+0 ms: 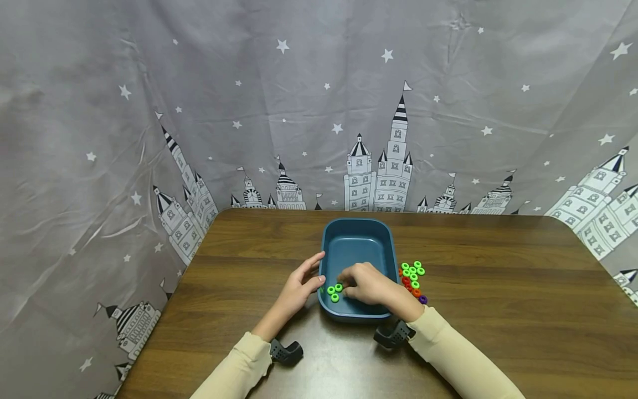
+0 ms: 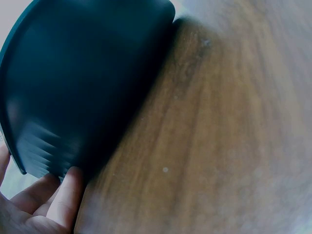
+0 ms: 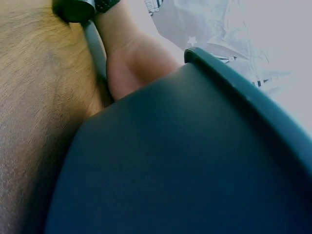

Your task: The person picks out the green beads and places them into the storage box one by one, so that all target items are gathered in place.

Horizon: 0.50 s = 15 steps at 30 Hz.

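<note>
A blue rectangular bin (image 1: 356,226) stands on the table. Its left side is touched by my left hand (image 1: 295,289), the fingers stretched along the outer wall and the thumb at the rim. In the left wrist view the fingertips (image 2: 73,183) press low against the ribbed outside. My right hand (image 1: 368,284) reaches down inside the bin, fingers bent toward the floor; I cannot tell whether they hold anything. Right beside those fingers lie small green rings (image 1: 335,297) in the near left corner. The bin's wall (image 3: 185,146) fills much of the right wrist view, hiding the fingers.
Just right of the bin is a loose group of small rings: several green ones (image 1: 413,277), red ones (image 1: 406,281), an orange one (image 1: 416,293) and a purple one (image 1: 423,299). The brown wooden table (image 1: 498,288) ends at a grey curtain (image 1: 309,111) printed with castles.
</note>
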Tool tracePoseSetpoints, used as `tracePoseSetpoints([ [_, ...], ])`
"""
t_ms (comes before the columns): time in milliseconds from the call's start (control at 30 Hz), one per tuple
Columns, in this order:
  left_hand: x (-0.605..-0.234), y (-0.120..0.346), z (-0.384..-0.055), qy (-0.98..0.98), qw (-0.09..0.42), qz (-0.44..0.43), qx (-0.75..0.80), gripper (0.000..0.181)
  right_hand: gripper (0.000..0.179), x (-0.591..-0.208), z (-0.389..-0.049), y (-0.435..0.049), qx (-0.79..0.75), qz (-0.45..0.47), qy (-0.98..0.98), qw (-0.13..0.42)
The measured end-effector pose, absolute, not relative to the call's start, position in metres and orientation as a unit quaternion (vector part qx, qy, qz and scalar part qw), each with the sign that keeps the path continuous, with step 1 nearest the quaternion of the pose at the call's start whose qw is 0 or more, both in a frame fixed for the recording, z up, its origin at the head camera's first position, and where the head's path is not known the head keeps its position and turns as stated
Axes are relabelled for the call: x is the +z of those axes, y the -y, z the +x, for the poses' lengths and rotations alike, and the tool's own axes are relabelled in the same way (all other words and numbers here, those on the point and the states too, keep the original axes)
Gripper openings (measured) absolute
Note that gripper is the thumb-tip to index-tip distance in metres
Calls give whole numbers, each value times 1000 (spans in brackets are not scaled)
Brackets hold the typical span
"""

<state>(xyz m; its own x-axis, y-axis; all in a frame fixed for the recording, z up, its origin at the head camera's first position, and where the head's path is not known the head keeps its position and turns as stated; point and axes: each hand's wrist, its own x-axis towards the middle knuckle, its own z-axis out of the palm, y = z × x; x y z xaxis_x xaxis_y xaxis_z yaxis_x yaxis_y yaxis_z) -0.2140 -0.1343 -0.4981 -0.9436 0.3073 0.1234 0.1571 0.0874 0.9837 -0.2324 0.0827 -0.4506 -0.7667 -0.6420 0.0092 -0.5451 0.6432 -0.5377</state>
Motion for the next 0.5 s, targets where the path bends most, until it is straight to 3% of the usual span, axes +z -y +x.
tracePoseSetpoints([
  [500,-498,134,-213,-739,54,149,655,58,31,-449,-232,-84,-268,-324,-902,101],
])
